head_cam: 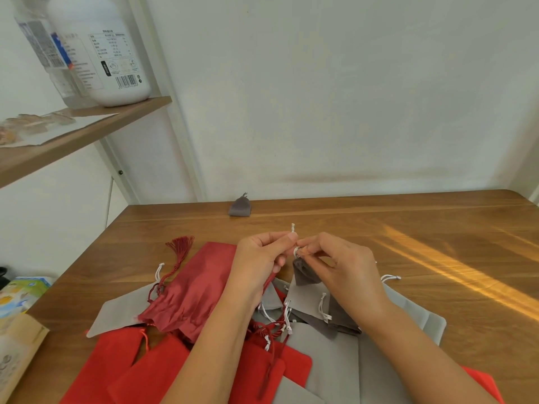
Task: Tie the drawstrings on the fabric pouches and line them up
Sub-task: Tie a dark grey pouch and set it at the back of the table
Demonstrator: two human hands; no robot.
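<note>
You are in the middle of tying: your left hand [259, 258] and right hand [347, 263] meet above the pile [320, 360], both with fingers curled, pinching the white cord [293, 228] of a small dark pouch [304, 275] that hangs from them just over the heap. One cord end sticks up past your left thumb, and a small loop shows at your right fingertips, right at the pouch's neck. Whether the knot is already cinched cannot be told from here, since your fingers cover it. By the look of it this is only the second pouch. One grey pouch [239, 206] sits alone at the far edge of the table [437, 228], near the wall, seemingly tied, while the rest lie loose under your forearms, red and grey overlapping, cords tangled. Next you probably need to pull the ends apart evenly to close the knot against the neck without dragging the gather open. Then set this pouch beside the far one to start the row. After that, lift each one from the heap with care, as the cords cross each other.
</note>
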